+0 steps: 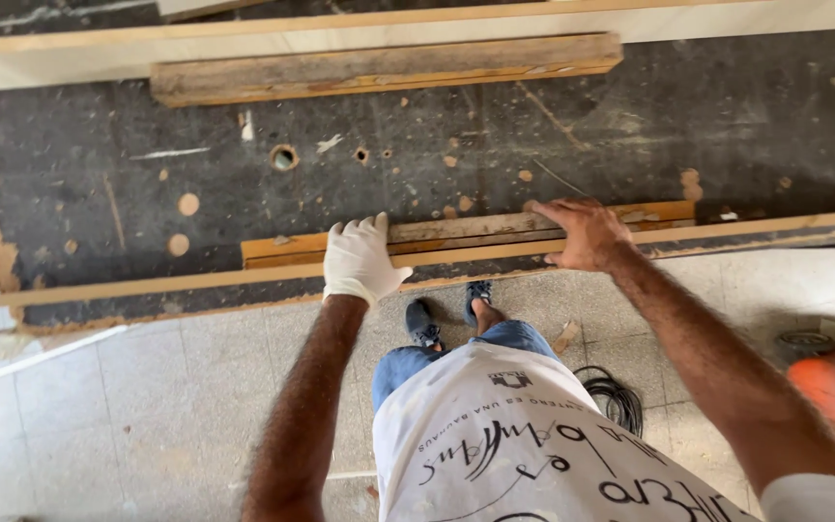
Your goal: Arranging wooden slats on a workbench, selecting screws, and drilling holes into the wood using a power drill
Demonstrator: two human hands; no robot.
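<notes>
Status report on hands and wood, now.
Left hand, gloved, flat on wood strips. Right hand bare, pressing same strips. Long slat alongside, touching.

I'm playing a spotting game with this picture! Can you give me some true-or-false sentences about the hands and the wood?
1. The left hand wears a white glove. True.
2. The right hand wears a glove too. False: it is bare.
3. Both hands rest on the stacked wooden strips at the near edge of the dark workbench. True.
4. The weathered plank lies on the floor. False: it lies on the workbench's far side.
</notes>
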